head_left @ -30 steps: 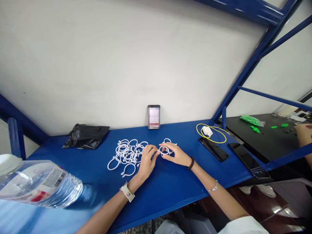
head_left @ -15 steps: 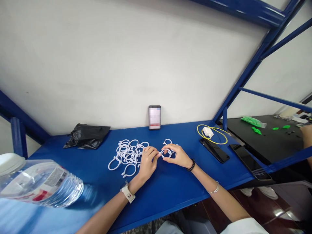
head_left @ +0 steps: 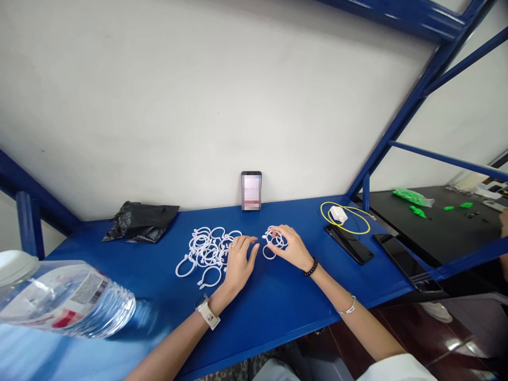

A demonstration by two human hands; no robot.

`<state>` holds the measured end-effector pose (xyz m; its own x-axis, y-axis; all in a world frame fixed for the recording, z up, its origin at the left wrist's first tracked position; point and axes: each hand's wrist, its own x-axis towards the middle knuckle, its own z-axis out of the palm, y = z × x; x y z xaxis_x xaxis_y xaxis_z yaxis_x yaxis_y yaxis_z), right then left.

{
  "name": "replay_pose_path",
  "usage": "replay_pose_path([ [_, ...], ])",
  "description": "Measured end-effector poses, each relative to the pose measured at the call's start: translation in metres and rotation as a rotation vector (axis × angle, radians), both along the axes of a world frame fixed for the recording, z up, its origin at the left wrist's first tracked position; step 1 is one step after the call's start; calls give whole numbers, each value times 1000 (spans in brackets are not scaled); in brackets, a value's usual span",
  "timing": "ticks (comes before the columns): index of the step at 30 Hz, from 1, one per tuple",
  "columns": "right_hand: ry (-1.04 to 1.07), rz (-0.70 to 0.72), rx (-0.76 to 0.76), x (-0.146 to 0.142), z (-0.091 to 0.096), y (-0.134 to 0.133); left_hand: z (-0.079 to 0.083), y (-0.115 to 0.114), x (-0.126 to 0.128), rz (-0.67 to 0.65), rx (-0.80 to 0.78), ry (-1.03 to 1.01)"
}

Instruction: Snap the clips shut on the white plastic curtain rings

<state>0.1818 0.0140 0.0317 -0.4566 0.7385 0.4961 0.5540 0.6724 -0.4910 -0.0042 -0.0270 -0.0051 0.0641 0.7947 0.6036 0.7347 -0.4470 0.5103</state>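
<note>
My left hand (head_left: 239, 260) is open, palm down, with thumb and fingers apart and nothing between them. Its outer side borders a heap of white plastic rings (head_left: 208, 253) with small knobbed closures. Across a short gap, my right hand (head_left: 292, 247) curls thumb and fingers around a white ring (head_left: 273, 237), just above a few similar rings lying together. One of these, a loose-looking ring (head_left: 269, 257), shows below the thumb. The right fingers partly cover this small group, so the exact contact is hard to see.
A phone (head_left: 251, 191) leans on the wall behind the blue table (head_left: 254, 328). A black plastic bag (head_left: 141, 221) and large water bottle (head_left: 75, 299) are left. Rightward lie a yellow cable (head_left: 367, 223), white charger (head_left: 338, 214) and two dark phones (head_left: 349, 244). Blue frame posts flank the table.
My left fingers have let go of the ring and opened, drawing slightly left. My right hand has moved the ring slightly up and right, over the small group.
</note>
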Motion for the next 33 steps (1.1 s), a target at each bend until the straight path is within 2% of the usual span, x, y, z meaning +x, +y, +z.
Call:
replay_pose_path([
  [3, -48, -115, 47, 9, 0, 9, -6, 2, -2, 127, -22, 135],
  [7, -112, -157, 64, 20, 0, 16, -14, 3, -3, 222, -11, 287],
  [11, -138, -155, 50, 20, -1, 16, -18, 3, -3, 235, -1, 322],
  [19, -125, -109, 21, 14, -6, 16, -21, 4, -3, 271, -11, 520],
  [27, -142, -45, -1, 7, -8, 12, -20, 5, -1, 221, -30, 481],
  [33, -126, 6, 5, 4, -11, 10, -15, 3, 1, 18, -5, 441],
])
